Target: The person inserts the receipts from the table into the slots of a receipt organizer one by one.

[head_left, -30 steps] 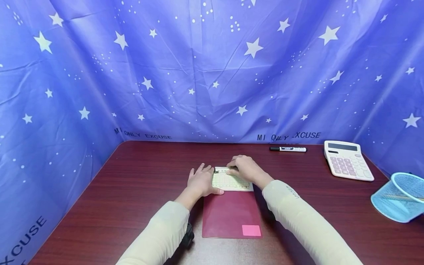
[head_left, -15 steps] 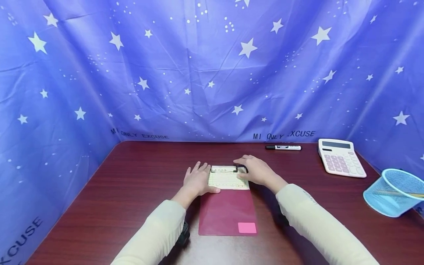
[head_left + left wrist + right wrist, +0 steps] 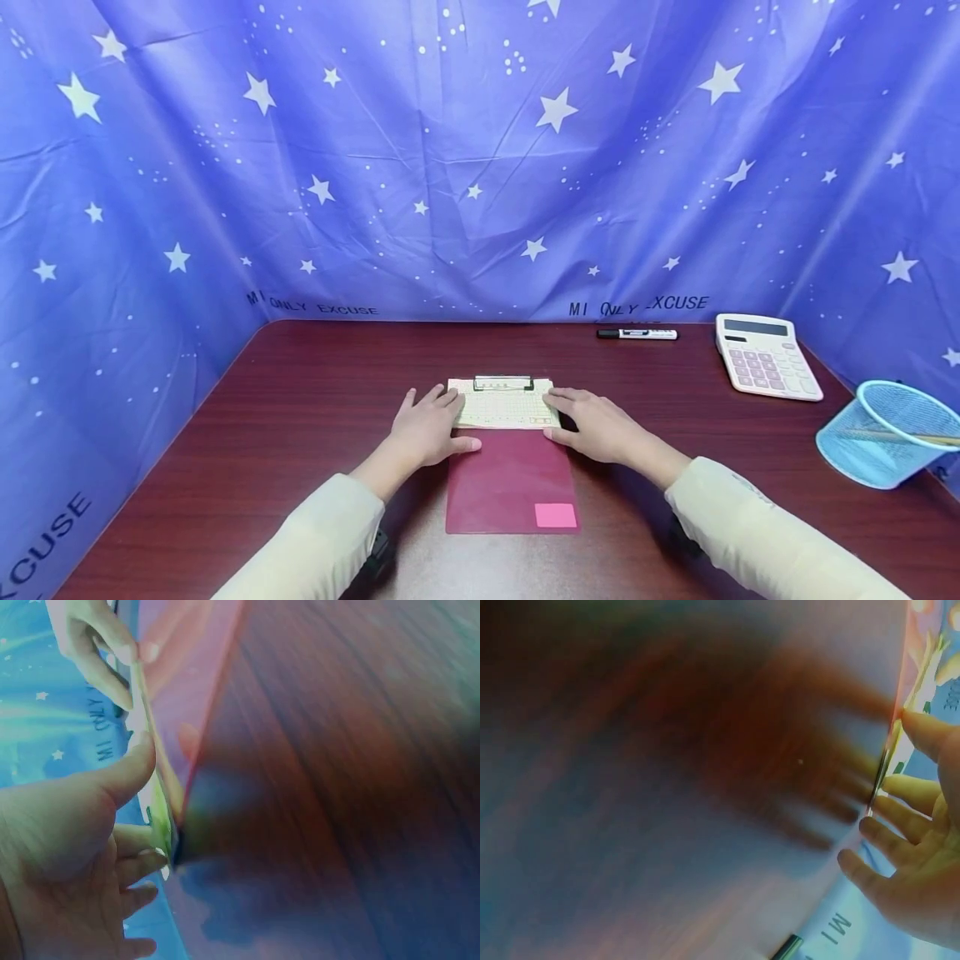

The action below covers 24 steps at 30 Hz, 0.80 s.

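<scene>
A maroon clipboard (image 3: 510, 479) with a pink label near its bottom lies on the table. A pale yellow form pad (image 3: 502, 408) with a printed grid sits across its top, under the metal clip (image 3: 503, 383). My left hand (image 3: 427, 429) rests at the left edge of the pad, fingers spread and thumb over the board. At the opposite edge, my right hand (image 3: 596, 427) touches the pad's right side with extended fingertips. Both wrist views show the board edge-on, with relaxed fingers of the left hand (image 3: 82, 847) and the right hand (image 3: 915, 825) along it.
A black-and-white marker (image 3: 637, 334) lies at the back of the brown table (image 3: 300, 467). To its right is a white calculator (image 3: 767, 358), and nearer stands a blue mesh pen holder (image 3: 862, 454) with a pencil in it. A blue starry curtain (image 3: 450, 167) surrounds the table.
My right hand has let go of the clip and moved right and nearer to the pad's right edge. My left hand has shifted left, uncovering more of the pad. The clip now shows fully.
</scene>
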Each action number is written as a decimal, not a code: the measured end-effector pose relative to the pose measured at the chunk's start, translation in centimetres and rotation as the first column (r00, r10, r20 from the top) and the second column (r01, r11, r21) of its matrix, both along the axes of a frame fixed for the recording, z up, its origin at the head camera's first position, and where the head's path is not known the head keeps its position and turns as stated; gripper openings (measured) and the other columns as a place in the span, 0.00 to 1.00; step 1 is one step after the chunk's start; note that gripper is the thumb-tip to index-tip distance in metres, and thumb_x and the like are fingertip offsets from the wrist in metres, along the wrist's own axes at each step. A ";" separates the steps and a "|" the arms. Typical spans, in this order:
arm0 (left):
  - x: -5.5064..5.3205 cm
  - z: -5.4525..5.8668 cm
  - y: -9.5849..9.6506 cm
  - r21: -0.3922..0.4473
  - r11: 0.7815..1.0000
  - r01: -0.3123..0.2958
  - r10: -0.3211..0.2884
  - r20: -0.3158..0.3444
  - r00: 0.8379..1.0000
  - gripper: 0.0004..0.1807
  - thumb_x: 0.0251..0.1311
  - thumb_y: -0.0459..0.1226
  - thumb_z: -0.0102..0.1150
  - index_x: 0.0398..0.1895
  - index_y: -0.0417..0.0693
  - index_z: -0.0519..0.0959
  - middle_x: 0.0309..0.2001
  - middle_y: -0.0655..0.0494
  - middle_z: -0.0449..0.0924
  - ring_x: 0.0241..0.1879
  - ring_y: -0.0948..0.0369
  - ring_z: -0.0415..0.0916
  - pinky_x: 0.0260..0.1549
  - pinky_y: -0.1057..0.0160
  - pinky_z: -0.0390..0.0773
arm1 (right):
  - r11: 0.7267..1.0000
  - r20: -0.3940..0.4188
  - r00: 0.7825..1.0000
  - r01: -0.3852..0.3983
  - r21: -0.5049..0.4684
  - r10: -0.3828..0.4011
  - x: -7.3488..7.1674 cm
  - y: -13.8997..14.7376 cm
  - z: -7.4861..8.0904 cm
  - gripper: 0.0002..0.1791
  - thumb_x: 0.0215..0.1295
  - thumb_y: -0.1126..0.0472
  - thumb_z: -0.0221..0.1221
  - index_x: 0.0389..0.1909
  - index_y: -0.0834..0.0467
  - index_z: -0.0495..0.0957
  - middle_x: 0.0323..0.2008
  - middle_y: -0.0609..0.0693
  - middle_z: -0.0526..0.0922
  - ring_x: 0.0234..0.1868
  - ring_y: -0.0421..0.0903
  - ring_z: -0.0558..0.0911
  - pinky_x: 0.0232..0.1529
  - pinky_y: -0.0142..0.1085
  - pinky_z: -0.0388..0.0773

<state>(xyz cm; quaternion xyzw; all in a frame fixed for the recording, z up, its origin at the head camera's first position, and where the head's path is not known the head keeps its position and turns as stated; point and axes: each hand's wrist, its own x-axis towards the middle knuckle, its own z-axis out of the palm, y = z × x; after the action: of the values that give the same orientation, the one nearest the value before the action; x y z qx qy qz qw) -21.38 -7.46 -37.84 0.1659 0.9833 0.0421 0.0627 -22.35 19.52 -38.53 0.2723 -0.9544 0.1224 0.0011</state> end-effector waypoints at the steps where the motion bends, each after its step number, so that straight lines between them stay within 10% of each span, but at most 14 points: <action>1: 0.0 -0.1 -0.1 0.004 1.000 0.009 -0.009 0.002 1.000 0.42 0.63 0.60 0.62 0.74 0.45 0.68 0.74 0.51 0.66 0.76 0.52 0.55 0.73 0.41 0.50 | 1.000 0.001 1.000 0.005 0.004 -0.005 0.2 0.0 0.0 0.31 0.70 0.51 0.63 0.67 0.66 0.74 0.66 0.65 0.74 0.67 0.63 0.72 0.62 0.61 0.69; 24: -3.4 -0.7 2.4 0.054 0.998 -0.019 0.016 0.056 0.998 0.43 0.63 0.59 0.63 0.76 0.49 0.65 0.76 0.54 0.61 0.78 0.51 0.50 0.73 0.41 0.50 | 0.996 0.096 0.992 0.081 0.024 -0.083 -2.1 1.9 0.6 0.33 0.71 0.51 0.62 0.69 0.66 0.71 0.69 0.67 0.70 0.70 0.67 0.67 0.64 0.65 0.65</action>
<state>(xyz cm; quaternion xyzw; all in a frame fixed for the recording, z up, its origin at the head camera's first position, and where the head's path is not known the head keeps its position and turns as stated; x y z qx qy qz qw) -24.74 -5.07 -38.56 0.1578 0.9810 0.0741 0.0852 -24.48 21.38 -37.88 0.2265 -0.9649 0.1257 -0.0427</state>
